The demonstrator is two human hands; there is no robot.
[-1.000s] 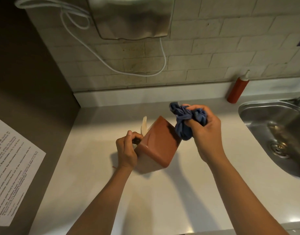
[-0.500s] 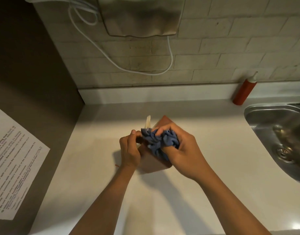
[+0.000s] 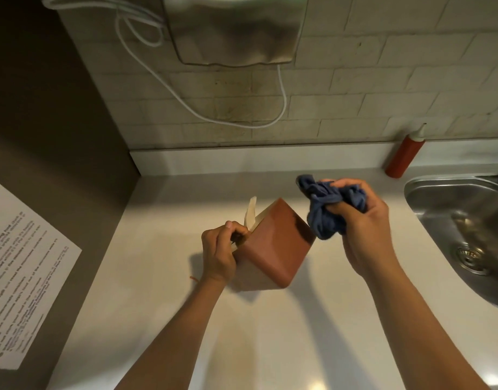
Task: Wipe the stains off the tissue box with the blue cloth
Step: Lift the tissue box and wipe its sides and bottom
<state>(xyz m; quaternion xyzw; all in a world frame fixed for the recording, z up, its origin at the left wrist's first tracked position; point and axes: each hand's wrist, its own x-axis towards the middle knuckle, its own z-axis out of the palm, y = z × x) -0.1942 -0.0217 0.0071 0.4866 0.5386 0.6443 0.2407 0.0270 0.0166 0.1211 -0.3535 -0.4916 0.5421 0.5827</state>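
A reddish-brown cube tissue box [image 3: 276,243] is tilted on one edge on the white counter, a white tissue [image 3: 250,211] sticking out of its top at the left. My left hand [image 3: 219,251] grips the box at its top left edge. My right hand [image 3: 363,229] holds the bunched blue cloth [image 3: 326,209] just off the box's upper right corner, with the cloth's lower part touching or nearly touching that shadowed corner.
A steel sink [image 3: 461,235] lies to the right, with a red squeeze bottle [image 3: 404,156] behind it at the wall. A metal dispenser [image 3: 233,26] with a white cord [image 3: 186,105] hangs above. A printed paper sheet [image 3: 17,277] is on the dark left wall.
Half a second ago the cloth was pressed on the box's near face; my right hand has since swept it up and to the right, off the face. My left hand still holds the box.
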